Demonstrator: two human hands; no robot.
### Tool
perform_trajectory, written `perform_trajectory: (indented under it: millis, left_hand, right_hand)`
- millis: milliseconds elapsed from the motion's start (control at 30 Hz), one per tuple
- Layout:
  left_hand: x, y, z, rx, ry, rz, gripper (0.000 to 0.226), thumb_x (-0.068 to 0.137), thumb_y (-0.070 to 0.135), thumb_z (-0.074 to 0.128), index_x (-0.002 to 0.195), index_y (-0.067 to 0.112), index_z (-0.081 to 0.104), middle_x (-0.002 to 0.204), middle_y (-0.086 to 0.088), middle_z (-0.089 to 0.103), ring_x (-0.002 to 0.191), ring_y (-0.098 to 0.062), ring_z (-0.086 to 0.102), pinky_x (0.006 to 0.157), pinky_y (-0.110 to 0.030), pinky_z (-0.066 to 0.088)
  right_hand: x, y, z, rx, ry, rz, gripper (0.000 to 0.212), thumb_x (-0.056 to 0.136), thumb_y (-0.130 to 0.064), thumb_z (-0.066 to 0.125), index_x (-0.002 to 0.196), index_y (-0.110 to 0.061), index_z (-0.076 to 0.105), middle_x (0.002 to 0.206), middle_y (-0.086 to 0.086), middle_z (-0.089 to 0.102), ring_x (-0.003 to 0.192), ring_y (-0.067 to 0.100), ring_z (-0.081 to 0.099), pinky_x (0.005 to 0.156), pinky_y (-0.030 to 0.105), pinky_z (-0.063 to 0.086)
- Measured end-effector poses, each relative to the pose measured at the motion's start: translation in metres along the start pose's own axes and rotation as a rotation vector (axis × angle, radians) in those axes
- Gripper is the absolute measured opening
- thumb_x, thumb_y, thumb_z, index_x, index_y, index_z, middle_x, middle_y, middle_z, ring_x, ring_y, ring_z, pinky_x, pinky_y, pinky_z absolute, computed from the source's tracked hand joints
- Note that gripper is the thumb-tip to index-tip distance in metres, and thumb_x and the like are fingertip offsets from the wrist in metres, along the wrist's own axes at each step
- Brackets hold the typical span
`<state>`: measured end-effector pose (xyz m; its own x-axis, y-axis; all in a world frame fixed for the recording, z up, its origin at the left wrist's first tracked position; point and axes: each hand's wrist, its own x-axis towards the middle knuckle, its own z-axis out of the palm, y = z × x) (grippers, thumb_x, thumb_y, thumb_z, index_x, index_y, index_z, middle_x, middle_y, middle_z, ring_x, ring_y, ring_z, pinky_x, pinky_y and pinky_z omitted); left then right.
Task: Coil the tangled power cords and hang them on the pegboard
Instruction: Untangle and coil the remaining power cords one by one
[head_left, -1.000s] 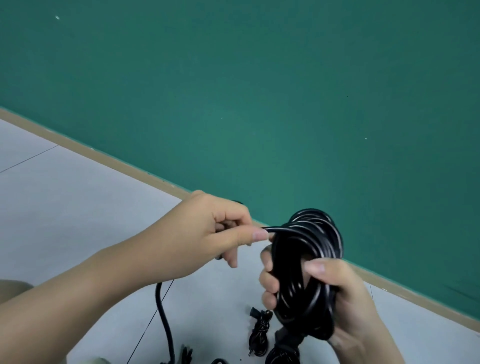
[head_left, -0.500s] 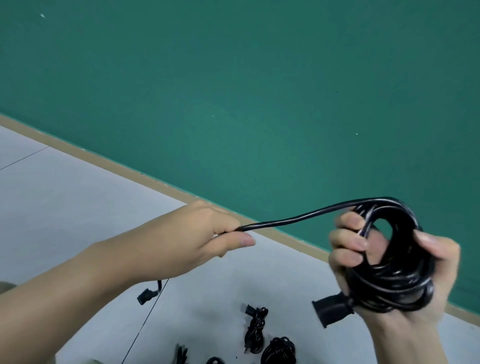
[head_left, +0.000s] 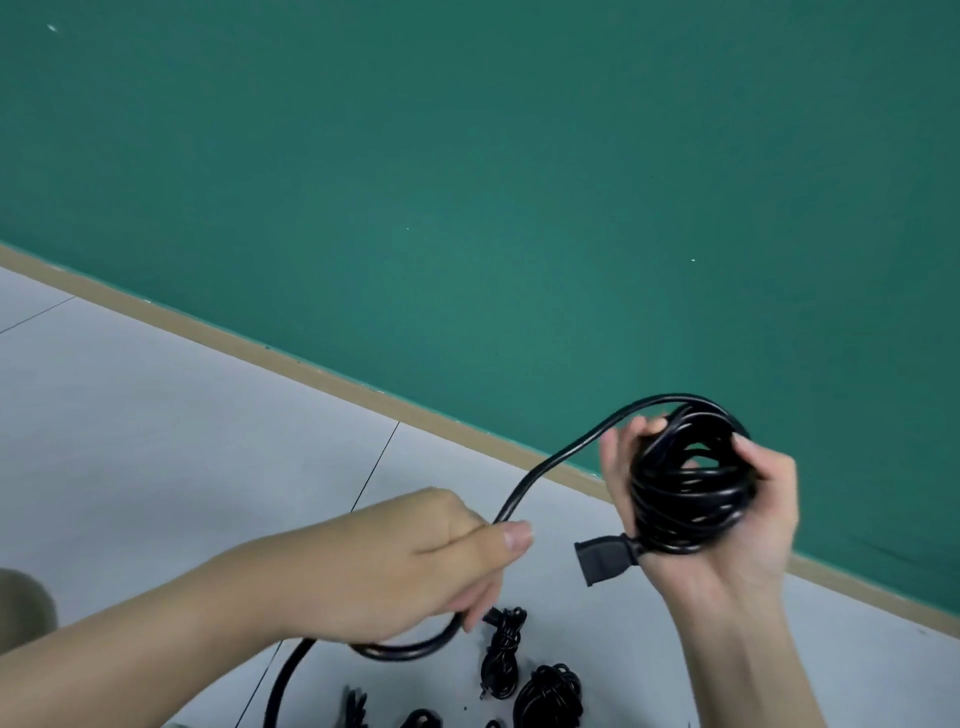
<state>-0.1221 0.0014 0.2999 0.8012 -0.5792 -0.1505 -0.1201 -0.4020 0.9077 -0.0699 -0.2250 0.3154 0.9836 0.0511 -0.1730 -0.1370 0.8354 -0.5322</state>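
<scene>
green wall (head_left: 467, 182), right hand (head_left: 727, 519) gripping coiled cord (head_left: 685, 483), connector (head_left: 605, 558) pointing left

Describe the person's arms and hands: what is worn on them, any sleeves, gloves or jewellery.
Both forearms are bare as far as the frame shows: no sleeves in view. The left hand and right hand wear no gloves, and no rings, watch or bracelet show. The left thumbnail is short and unpainted.
</scene>
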Motion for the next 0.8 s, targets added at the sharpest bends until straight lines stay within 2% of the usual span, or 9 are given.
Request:
perform_trajectory:
  millis: [67, 133, 233, 367, 467, 533, 600, 700, 800]
  left_hand:
    - [-0.002, 0.002, 0.005, -0.080, -0.103, -0.036, 0.075, 0.110, 0.050, 0.028, 0.052, 0.004, 0.041, 0.061, 0.005, 0.062, 0.046, -0.009, 0.036, 0.061, -0.024, 0.034]
    - [-0.004, 0.005, 0.006, -0.084, -0.229, -0.095, 0.072, 0.110, 0.051, 0.029, 0.049, 0.013, 0.035, 0.067, 0.006, 0.067, 0.047, -0.012, 0.033, 0.061, -0.025, 0.035]
    - [-0.005, 0.005, 0.007, 0.010, -0.301, -0.162, 0.070, 0.108, 0.056, 0.032, 0.049, 0.020, 0.043, 0.074, 0.010, 0.067, 0.052, -0.010, 0.041, 0.069, -0.027, 0.040]
    - [-0.009, 0.008, 0.002, 0.057, -0.319, -0.206, 0.068, 0.106, 0.059, 0.035, 0.053, 0.023, 0.057, 0.075, 0.011, 0.068, 0.060, -0.013, 0.048, 0.079, -0.033, 0.049]
    - [-0.007, -0.004, 0.005, 0.150, -0.172, -0.184, 0.057, 0.105, 0.052, 0.048, 0.060, 0.018, 0.061, 0.061, 0.012, 0.063, 0.050, -0.003, 0.049, 0.063, -0.018, 0.045]
    - [-0.004, -0.020, 0.009, 0.351, 0.028, -0.042, 0.053, 0.101, 0.058, 0.050, 0.067, 0.018, 0.060, 0.076, 0.011, 0.061, 0.074, -0.005, 0.055, 0.082, -0.024, 0.049]
    - [0.000, -0.029, 0.013, 0.518, 0.167, 0.117, 0.054, 0.102, 0.059, 0.046, 0.066, 0.021, 0.058, 0.101, 0.016, 0.051, 0.104, -0.002, 0.044, 0.101, -0.018, 0.031]
    - [0.005, -0.024, 0.017, 0.343, 0.262, 0.131, 0.050, 0.106, 0.051, 0.042, 0.063, 0.029, 0.055, 0.098, 0.014, 0.047, 0.112, -0.003, 0.040, 0.099, -0.014, 0.027]
    - [0.009, -0.025, 0.022, 0.190, 0.315, 0.085, 0.045, 0.108, 0.045, 0.039, 0.068, 0.031, 0.054, 0.079, 0.006, 0.055, 0.094, -0.005, 0.052, 0.088, -0.018, 0.037]
  right_hand:
    - [0.001, 0.006, 0.000, -0.036, 0.023, 0.037, 0.027, 0.089, -0.032, 0.054, 0.080, -0.009, 0.065, 0.088, 0.011, 0.064, 0.099, 0.036, 0.070, 0.097, 0.058, 0.055]
    - [-0.005, 0.014, 0.008, 0.004, 0.045, 0.076, 0.024, 0.083, -0.030, 0.061, 0.079, -0.007, 0.066, 0.096, 0.013, 0.066, 0.101, 0.038, 0.072, 0.087, 0.058, 0.059]
    - [-0.012, 0.014, 0.017, 0.102, 0.031, 0.080, 0.039, 0.072, -0.029, 0.070, 0.102, -0.006, 0.060, 0.108, 0.015, 0.065, 0.094, 0.036, 0.075, 0.072, 0.055, 0.062]
    - [-0.012, 0.013, 0.015, 0.095, -0.042, 0.106, 0.043, 0.075, -0.035, 0.065, 0.104, -0.005, 0.056, 0.096, 0.010, 0.061, 0.078, 0.020, 0.066, 0.067, 0.035, 0.062]
    - [-0.008, 0.010, 0.011, 0.115, -0.104, 0.091, 0.042, 0.076, -0.033, 0.063, 0.109, -0.009, 0.050, 0.099, 0.006, 0.055, 0.076, 0.018, 0.059, 0.065, 0.029, 0.056]
    - [-0.004, 0.008, 0.010, 0.068, -0.089, 0.032, 0.037, 0.076, -0.032, 0.062, 0.105, -0.010, 0.052, 0.097, 0.007, 0.056, 0.076, 0.019, 0.058, 0.065, 0.028, 0.055]
    - [-0.002, 0.008, 0.009, -0.056, -0.038, -0.033, 0.035, 0.077, -0.031, 0.061, 0.103, -0.010, 0.052, 0.094, 0.008, 0.057, 0.074, 0.022, 0.059, 0.065, 0.031, 0.054]
    - [0.003, 0.006, 0.003, -0.277, 0.038, -0.142, 0.022, 0.089, -0.027, 0.055, 0.105, -0.011, 0.052, 0.090, 0.008, 0.057, 0.076, 0.028, 0.060, 0.067, 0.038, 0.054]
    - [0.005, 0.005, -0.002, -0.402, 0.088, -0.232, 0.015, 0.094, -0.024, 0.054, 0.101, -0.011, 0.054, 0.082, 0.005, 0.060, 0.075, 0.028, 0.062, 0.070, 0.041, 0.055]
